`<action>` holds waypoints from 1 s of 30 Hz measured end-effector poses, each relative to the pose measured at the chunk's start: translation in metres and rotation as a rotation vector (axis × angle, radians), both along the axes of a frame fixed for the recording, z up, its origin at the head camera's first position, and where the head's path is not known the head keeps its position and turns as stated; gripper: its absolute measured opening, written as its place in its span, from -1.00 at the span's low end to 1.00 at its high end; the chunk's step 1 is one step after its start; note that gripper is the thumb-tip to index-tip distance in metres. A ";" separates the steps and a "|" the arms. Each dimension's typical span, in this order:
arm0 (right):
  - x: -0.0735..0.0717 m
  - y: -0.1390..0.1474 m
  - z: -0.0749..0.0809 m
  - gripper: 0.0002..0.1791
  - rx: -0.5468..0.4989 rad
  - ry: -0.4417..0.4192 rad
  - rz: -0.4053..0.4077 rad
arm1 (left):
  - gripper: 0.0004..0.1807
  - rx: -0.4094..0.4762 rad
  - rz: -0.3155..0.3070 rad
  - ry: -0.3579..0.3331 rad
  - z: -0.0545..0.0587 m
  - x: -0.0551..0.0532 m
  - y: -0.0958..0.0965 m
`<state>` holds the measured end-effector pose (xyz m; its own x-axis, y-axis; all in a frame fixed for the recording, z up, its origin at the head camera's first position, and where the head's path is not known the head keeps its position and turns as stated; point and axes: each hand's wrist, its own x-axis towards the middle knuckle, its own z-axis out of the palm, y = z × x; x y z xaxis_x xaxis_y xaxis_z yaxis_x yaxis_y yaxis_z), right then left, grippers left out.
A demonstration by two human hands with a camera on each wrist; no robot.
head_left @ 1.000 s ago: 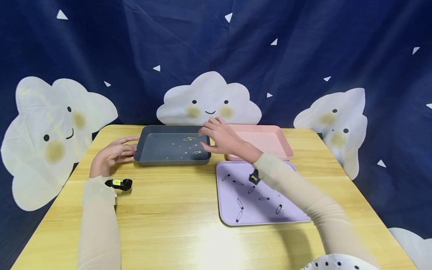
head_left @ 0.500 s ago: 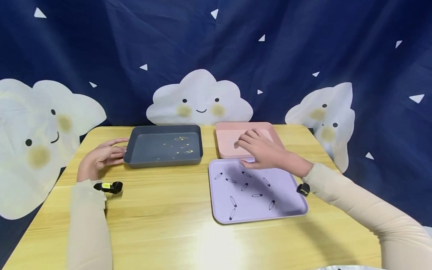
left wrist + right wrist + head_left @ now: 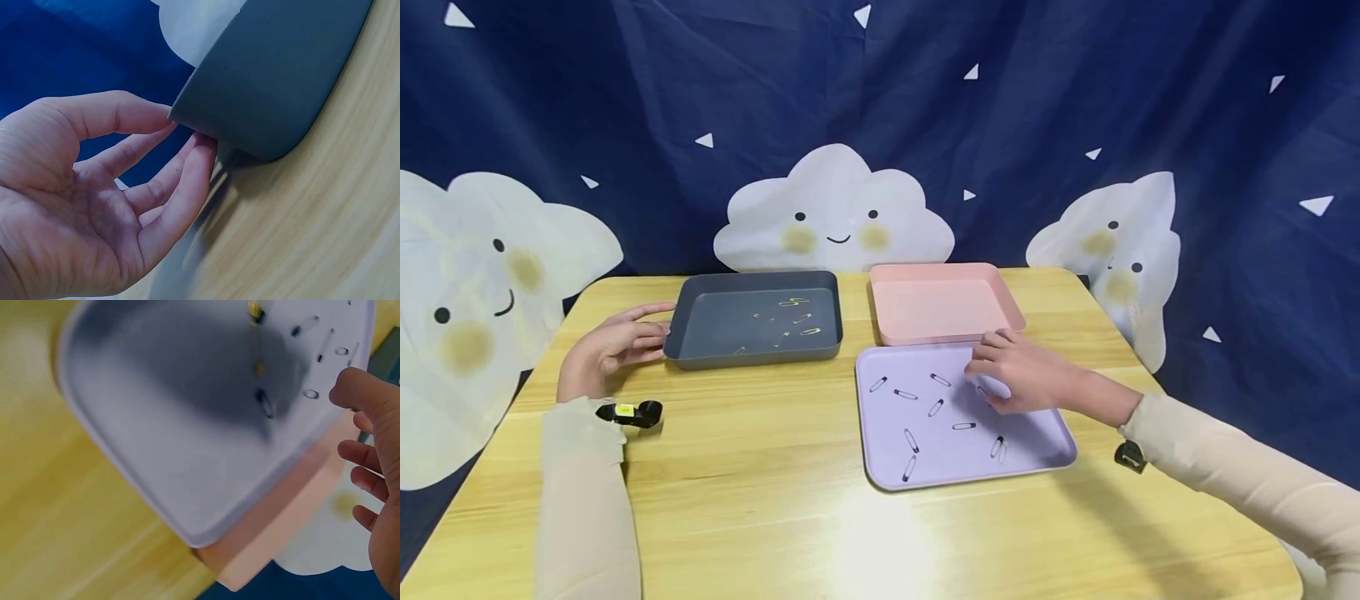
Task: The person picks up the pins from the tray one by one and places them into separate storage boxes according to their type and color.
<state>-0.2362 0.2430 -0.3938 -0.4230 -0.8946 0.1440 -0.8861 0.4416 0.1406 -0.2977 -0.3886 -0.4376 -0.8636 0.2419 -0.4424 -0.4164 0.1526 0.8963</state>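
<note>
My left hand is at the left side of a dark grey tray. In the left wrist view its bent, relaxed fingers touch the outside of the tray's end wall. Over the right part of a lilac tray hovers my right hand. Its thumb and fingertips are apart, and I see nothing between them. Several safety pins with dark heads lie scattered on the lilac tray. One safety pin lies in the hand's shadow, partly hidden in the head view.
The dark grey tray holds several small gold safety pins. A pink tray stands behind the lilac one. The wooden table extends in front. A dark blue curtain with clouds hangs behind the table.
My right hand has moved from above the dark grey tray, past the pink tray, down to the lilac tray's right part. The left hand stays at the dark grey tray; the head view shifts slightly.
</note>
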 end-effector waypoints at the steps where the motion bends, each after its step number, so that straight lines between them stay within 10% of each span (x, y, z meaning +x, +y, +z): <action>1: 0.002 0.002 -0.003 -0.61 0.004 -0.013 -0.006 | -0.33 0.002 0.000 0.002 0.000 0.001 0.000; 30: 0.018 0.013 -0.034 -0.68 0.078 -0.087 0.002 | -0.19 0.013 0.031 -0.001 0.001 0.000 0.002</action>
<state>-0.2186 0.2561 -0.4276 -0.4288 -0.9027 0.0366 -0.8975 0.4303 0.0969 -0.2975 -0.3866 -0.4363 -0.8704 0.2204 -0.4403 -0.4216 0.1281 0.8977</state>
